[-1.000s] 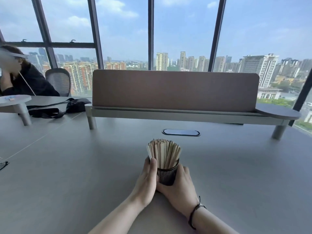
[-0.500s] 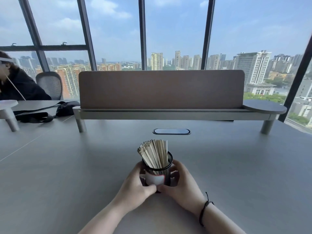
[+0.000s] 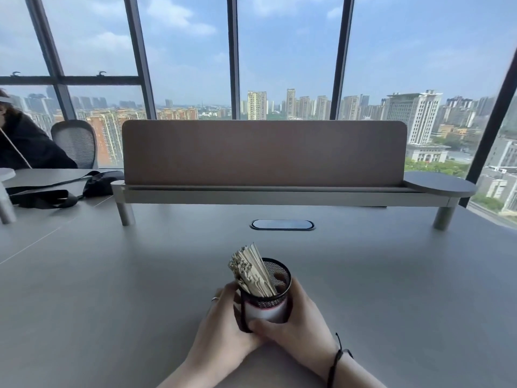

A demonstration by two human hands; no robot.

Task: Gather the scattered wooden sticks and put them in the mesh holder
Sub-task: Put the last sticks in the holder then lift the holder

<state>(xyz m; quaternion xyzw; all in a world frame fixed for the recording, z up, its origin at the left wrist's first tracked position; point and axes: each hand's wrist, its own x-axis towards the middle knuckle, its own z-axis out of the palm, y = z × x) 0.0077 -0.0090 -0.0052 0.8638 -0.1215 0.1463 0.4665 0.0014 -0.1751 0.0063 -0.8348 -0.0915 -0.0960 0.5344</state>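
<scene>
A black mesh holder with a white label on its front stands on the grey table, just in front of me. A bundle of wooden sticks stands inside it, leaning to the left; the right side of the holder's mouth is empty. My left hand grips the holder's left side and wears a ring. My right hand grips its right side, thumb across the lower front. No loose sticks show on the table.
A brown divider panel on a raised shelf crosses the table's far side, with a cable port before it. At the far left sit a person in black, a mesh chair and a black bag.
The sticks stood upright in the holder; now they lean left. Both hands went from lying low at the holder's base to wrapping its sides, and the holder sits nearer to me.
</scene>
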